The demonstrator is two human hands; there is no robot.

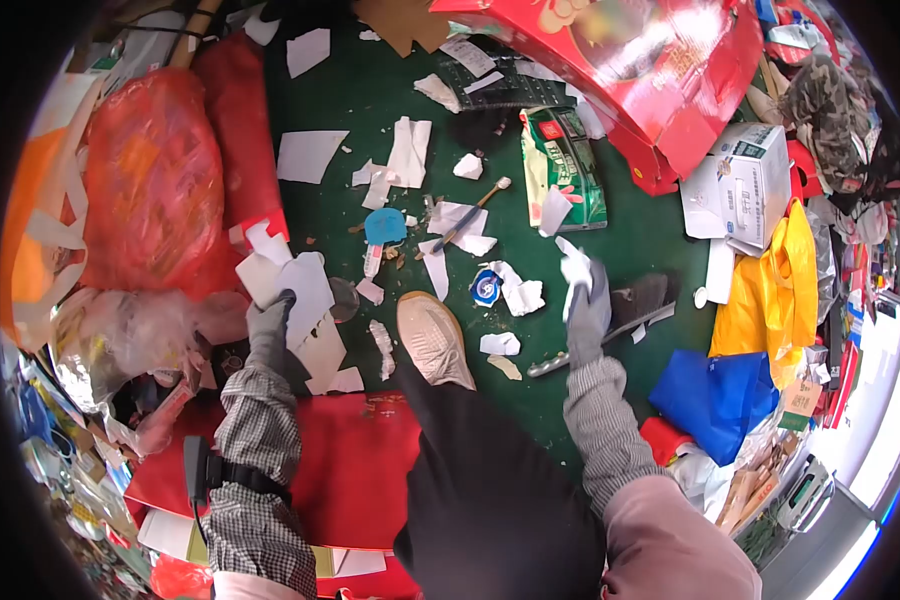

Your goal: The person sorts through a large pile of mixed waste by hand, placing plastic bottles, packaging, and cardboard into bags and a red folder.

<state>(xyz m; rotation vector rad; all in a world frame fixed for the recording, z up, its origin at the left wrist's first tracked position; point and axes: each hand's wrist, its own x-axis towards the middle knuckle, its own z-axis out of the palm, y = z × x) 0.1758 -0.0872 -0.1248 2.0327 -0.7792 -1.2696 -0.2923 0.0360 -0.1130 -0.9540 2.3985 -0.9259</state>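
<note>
My left hand (268, 325), in a grey glove, is closed on pieces of white paper (308, 288). More pale paper (320, 355) lies just below that hand. My right hand (590, 308), also gloved, pinches a crumpled white paper scrap (573, 262). Close to its right is a dark flat object (642, 300) with a metal handle-like strip. Between the hands, a blue round lid (486, 287) lies beside torn white paper (520, 292). Farther up are a thin brush-like stick (475, 212) and a green packet (575, 170).
Scraps litter the green floor (370, 90). A large red box (660, 70) and white carton (750, 190) stand at upper right. Yellow (785, 280) and blue bags (715, 400) lie right. A filled red bag (155, 170) is left. My shoe (433, 335) is between the hands.
</note>
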